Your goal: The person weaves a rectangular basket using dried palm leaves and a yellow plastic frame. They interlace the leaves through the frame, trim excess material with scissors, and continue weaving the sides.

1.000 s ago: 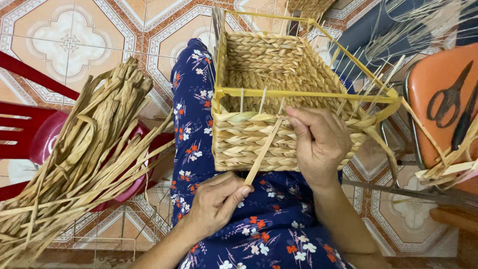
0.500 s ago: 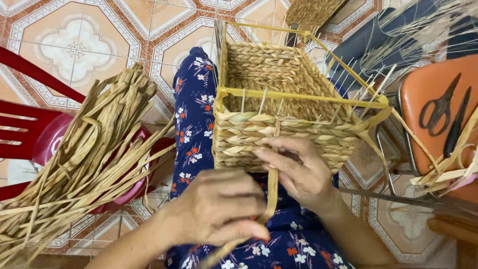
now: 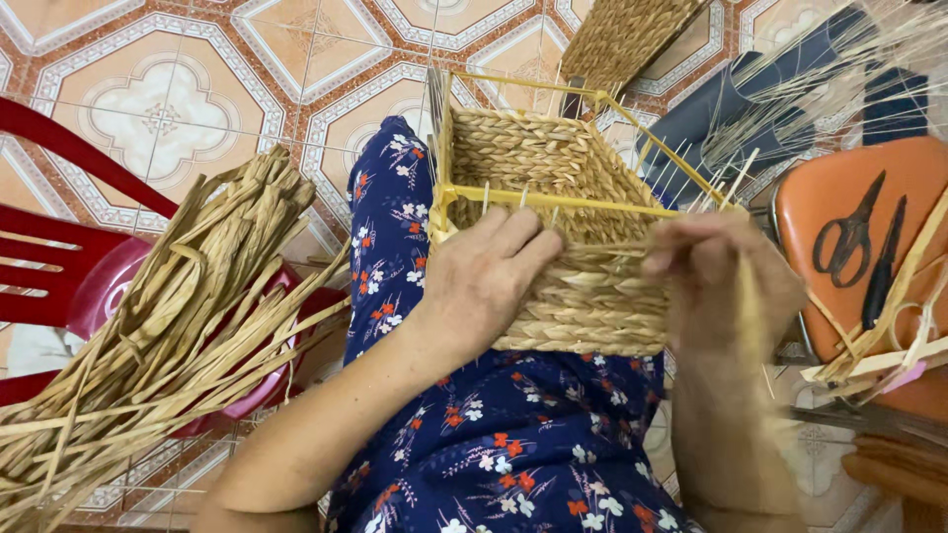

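Between both hands, on the lap, sits the woven basket (image 3: 573,237): the left hand (image 3: 489,271) lies flat and open against its near wall, the blurred right hand (image 3: 716,271) pinches a straw strand (image 3: 750,296), scissors (image 3: 844,232) lying beyond it.

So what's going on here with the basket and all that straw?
A seated person is weaving a rectangular basket that rests on their lap. The left hand presses against the basket's near wall, just under its yellow frame. The right hand, blurred, is at the wall's right end with a straw strand. A bundle of dried straw lies across a red chair on the left, and scissors sit on an orange stool on the right.
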